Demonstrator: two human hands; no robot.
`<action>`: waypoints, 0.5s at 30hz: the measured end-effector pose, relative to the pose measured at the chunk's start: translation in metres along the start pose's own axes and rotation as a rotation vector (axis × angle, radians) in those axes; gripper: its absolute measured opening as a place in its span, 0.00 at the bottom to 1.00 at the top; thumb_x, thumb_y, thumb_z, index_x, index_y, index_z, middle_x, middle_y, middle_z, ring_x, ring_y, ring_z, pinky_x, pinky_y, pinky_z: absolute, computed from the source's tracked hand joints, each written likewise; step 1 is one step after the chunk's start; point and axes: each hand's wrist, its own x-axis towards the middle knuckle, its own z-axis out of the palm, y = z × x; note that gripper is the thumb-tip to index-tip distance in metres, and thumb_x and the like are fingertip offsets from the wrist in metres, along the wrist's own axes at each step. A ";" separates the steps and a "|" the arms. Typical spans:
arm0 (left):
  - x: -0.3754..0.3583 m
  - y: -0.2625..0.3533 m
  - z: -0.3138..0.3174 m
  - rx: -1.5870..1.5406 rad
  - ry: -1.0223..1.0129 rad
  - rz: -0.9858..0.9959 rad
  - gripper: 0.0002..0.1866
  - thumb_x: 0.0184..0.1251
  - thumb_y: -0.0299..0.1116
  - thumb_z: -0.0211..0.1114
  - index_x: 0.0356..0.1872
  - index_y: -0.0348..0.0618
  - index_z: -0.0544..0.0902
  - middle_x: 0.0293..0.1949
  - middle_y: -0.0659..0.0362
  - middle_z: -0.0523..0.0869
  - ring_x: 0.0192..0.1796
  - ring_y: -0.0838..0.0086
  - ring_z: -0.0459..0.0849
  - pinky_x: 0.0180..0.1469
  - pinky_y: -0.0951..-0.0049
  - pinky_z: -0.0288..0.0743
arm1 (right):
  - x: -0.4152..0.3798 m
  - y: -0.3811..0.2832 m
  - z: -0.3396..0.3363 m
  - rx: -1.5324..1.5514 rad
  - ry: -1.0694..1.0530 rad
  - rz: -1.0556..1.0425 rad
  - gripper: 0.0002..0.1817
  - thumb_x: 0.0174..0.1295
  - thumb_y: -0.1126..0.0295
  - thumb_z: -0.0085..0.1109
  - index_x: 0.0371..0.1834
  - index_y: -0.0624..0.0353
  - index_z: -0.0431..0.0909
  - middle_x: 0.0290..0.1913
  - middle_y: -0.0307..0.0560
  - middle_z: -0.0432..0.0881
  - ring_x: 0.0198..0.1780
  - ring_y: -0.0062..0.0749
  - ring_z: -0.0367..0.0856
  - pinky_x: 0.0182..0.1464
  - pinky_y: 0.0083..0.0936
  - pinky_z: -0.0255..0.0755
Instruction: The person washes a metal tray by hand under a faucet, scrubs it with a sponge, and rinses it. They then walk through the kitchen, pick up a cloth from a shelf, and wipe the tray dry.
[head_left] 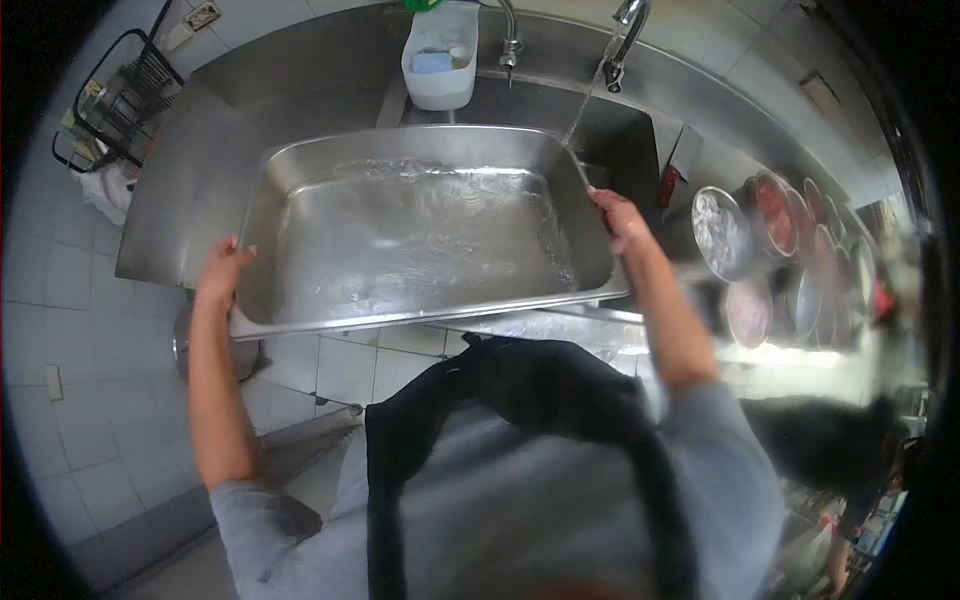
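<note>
A large, deep steel pan is held over the sink and its front edge, with a little water moving across its bottom. My left hand grips the pan's left rim, thumb over the edge. On the opposite short side, my right hand has its fingers wrapped round the right rim. Water runs from the tap in a thin stream beside the pan's far right corner. Part of the steel sink shows behind the pan; the rest is hidden under it.
A white plastic container with a blue sponge hangs near a second tap. To the right lie a cleaver with a red handle and several metal bowls, one of them a bowl with shiny contents. A black wire rack is at far left.
</note>
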 end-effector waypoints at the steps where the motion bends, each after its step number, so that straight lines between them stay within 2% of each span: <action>1: -0.024 0.016 -0.007 0.046 0.021 -0.040 0.11 0.53 0.28 0.62 0.37 0.39 0.75 0.32 0.63 0.77 0.36 0.79 0.74 0.39 0.77 0.67 | -0.023 -0.009 -0.007 -0.090 0.008 0.006 0.10 0.53 0.62 0.62 0.31 0.54 0.76 0.28 0.31 0.75 0.31 0.20 0.69 0.36 0.17 0.61; 2: -0.018 0.004 -0.020 0.052 -0.154 0.013 0.10 0.53 0.31 0.62 0.36 0.40 0.76 0.30 0.64 0.77 0.37 0.79 0.73 0.40 0.76 0.66 | -0.050 -0.029 -0.020 -0.134 -0.031 -0.113 0.13 0.48 0.62 0.65 0.33 0.54 0.77 0.31 0.31 0.75 0.36 0.20 0.70 0.41 0.17 0.58; 3: -0.026 0.004 -0.021 0.054 -0.156 0.023 0.10 0.53 0.31 0.62 0.35 0.40 0.76 0.29 0.64 0.77 0.37 0.80 0.73 0.40 0.76 0.66 | -0.088 -0.065 -0.029 -0.296 -0.018 -0.129 0.15 0.48 0.61 0.64 0.37 0.55 0.78 0.34 0.33 0.76 0.41 0.21 0.69 0.45 0.16 0.56; 4: -0.039 0.008 -0.020 0.056 -0.158 0.033 0.09 0.53 0.31 0.62 0.35 0.40 0.75 0.28 0.65 0.77 0.37 0.80 0.73 0.40 0.76 0.66 | -0.090 -0.070 -0.063 -0.289 -0.044 -0.136 0.17 0.49 0.61 0.63 0.40 0.56 0.79 0.38 0.34 0.78 0.44 0.22 0.70 0.48 0.17 0.57; 5: -0.054 0.013 -0.020 0.058 -0.159 0.043 0.09 0.54 0.32 0.62 0.34 0.40 0.75 0.28 0.65 0.76 0.37 0.80 0.73 0.40 0.76 0.66 | -0.133 -0.106 -0.071 -0.310 -0.098 -0.125 0.17 0.49 0.61 0.63 0.41 0.58 0.79 0.43 0.35 0.78 0.49 0.23 0.70 0.53 0.18 0.57; 6: -0.071 0.019 -0.016 0.066 -0.197 0.040 0.09 0.55 0.32 0.61 0.34 0.40 0.75 0.28 0.65 0.76 0.36 0.80 0.73 0.40 0.76 0.66 | -0.180 -0.136 -0.065 -0.396 0.012 -0.163 0.19 0.50 0.61 0.63 0.43 0.61 0.79 0.46 0.38 0.78 0.51 0.24 0.71 0.57 0.18 0.55; 7: -0.083 0.021 -0.015 0.075 -0.235 0.037 0.09 0.56 0.32 0.61 0.34 0.39 0.75 0.29 0.65 0.76 0.36 0.80 0.73 0.40 0.77 0.65 | -0.214 -0.156 -0.066 -0.414 0.055 -0.205 0.21 0.50 0.62 0.63 0.45 0.63 0.77 0.46 0.41 0.78 0.50 0.25 0.71 0.57 0.18 0.56; 8: -0.074 0.008 -0.014 -0.005 -0.375 0.068 0.09 0.58 0.33 0.60 0.36 0.39 0.75 0.30 0.64 0.77 0.36 0.79 0.73 0.40 0.76 0.66 | -0.261 -0.182 -0.050 -0.461 0.169 -0.257 0.22 0.50 0.63 0.63 0.47 0.63 0.76 0.44 0.42 0.78 0.48 0.25 0.72 0.55 0.18 0.58; 9: -0.060 -0.004 -0.009 -0.083 -0.516 0.099 0.10 0.60 0.34 0.59 0.37 0.39 0.76 0.32 0.63 0.78 0.37 0.78 0.74 0.41 0.75 0.68 | -0.268 -0.191 -0.070 -0.350 0.151 -0.224 0.23 0.50 0.63 0.63 0.48 0.64 0.74 0.42 0.42 0.77 0.47 0.23 0.72 0.54 0.18 0.60; 11: -0.073 0.012 0.012 -0.377 -0.594 0.003 0.12 0.64 0.38 0.57 0.41 0.39 0.76 0.37 0.60 0.80 0.41 0.75 0.76 0.45 0.72 0.71 | -0.305 -0.219 -0.087 -0.489 0.155 -0.293 0.23 0.51 0.63 0.62 0.48 0.65 0.74 0.39 0.41 0.78 0.44 0.22 0.73 0.51 0.16 0.61; 13: -0.070 0.019 0.053 -0.533 -0.596 -0.049 0.15 0.66 0.40 0.54 0.45 0.39 0.74 0.42 0.55 0.80 0.46 0.70 0.77 0.49 0.67 0.72 | -0.343 -0.241 -0.083 -0.507 0.298 -0.377 0.20 0.52 0.65 0.61 0.46 0.64 0.74 0.36 0.38 0.78 0.41 0.21 0.73 0.48 0.15 0.62; 14: -0.070 0.025 0.077 -0.534 -0.604 -0.104 0.16 0.67 0.40 0.51 0.47 0.38 0.74 0.45 0.54 0.79 0.47 0.68 0.77 0.51 0.66 0.71 | -0.345 -0.247 -0.093 -0.500 0.387 -0.394 0.15 0.53 0.66 0.59 0.42 0.62 0.75 0.33 0.36 0.78 0.39 0.20 0.74 0.46 0.15 0.64; 15: -0.071 0.031 0.104 -0.533 -0.613 -0.159 0.18 0.68 0.40 0.49 0.49 0.36 0.73 0.48 0.52 0.78 0.48 0.66 0.77 0.53 0.64 0.70 | -0.342 -0.257 -0.119 -0.523 0.286 -0.371 0.13 0.53 0.66 0.59 0.39 0.60 0.76 0.32 0.37 0.79 0.37 0.19 0.75 0.44 0.16 0.66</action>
